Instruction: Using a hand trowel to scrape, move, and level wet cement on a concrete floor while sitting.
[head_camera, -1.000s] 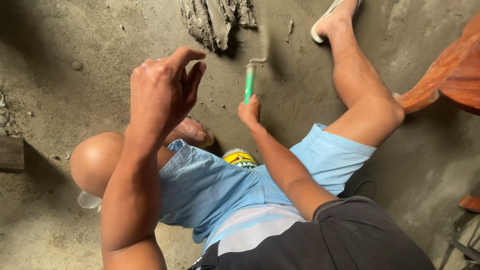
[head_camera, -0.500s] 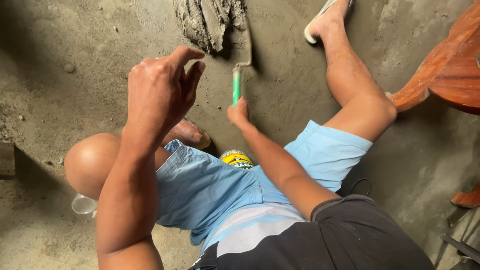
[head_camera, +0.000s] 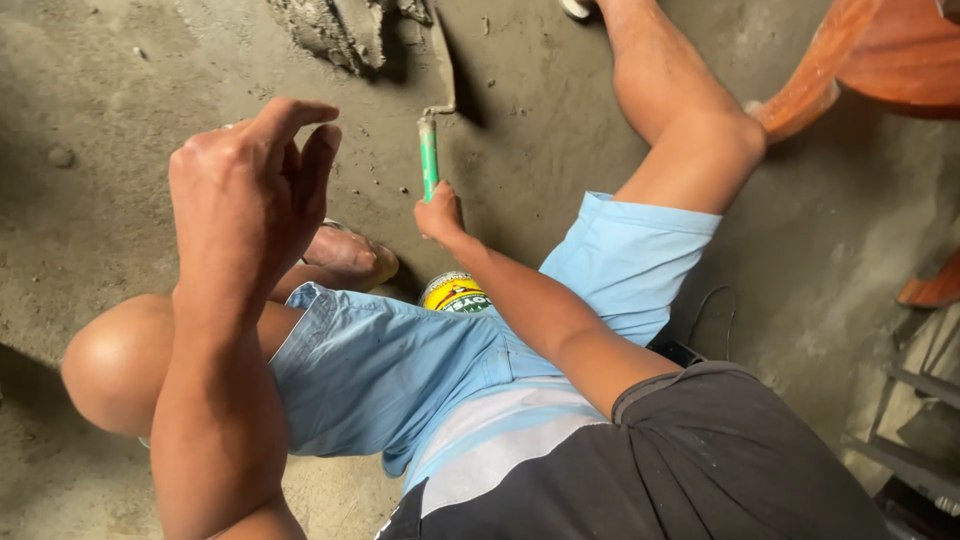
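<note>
- Green-handled masonry trowel with a bent grey metal shank (head_camera: 428, 160): handle end gripped in the right hand (head_camera: 438, 212), shank and blade run away from that hand toward the mortar heap; blade mostly in shadow, edge hard to make out.
- Right hand: closed around the lower end of the green handle, arm stretched forward between the knees.
- Left hand (head_camera: 250, 195): raised in the air, nearer the camera than the trowel, fingers bunched with thumb and forefinger tips nearly together; can't tell if anything is pinched between them.
- Heap of wet grey mortar (head_camera: 340, 30): on the floor beyond the right hand, just past the trowel blade.
- Rough grey cement floor (head_camera: 110, 90): under everything, gritty, small lumps scattered left of the left hand.
- Round tin with a yellow lid (head_camera: 455, 293): just below the right hand, partly hidden by the forearm and the light blue denim shorts (head_camera: 400, 370).
- Bare foot in a sandal (head_camera: 350, 255): below the left hand, left of the tin.
- Reddish-brown wooden furniture piece (head_camera: 870, 60): well off to the right of the right hand, touching the raised knee.
</note>
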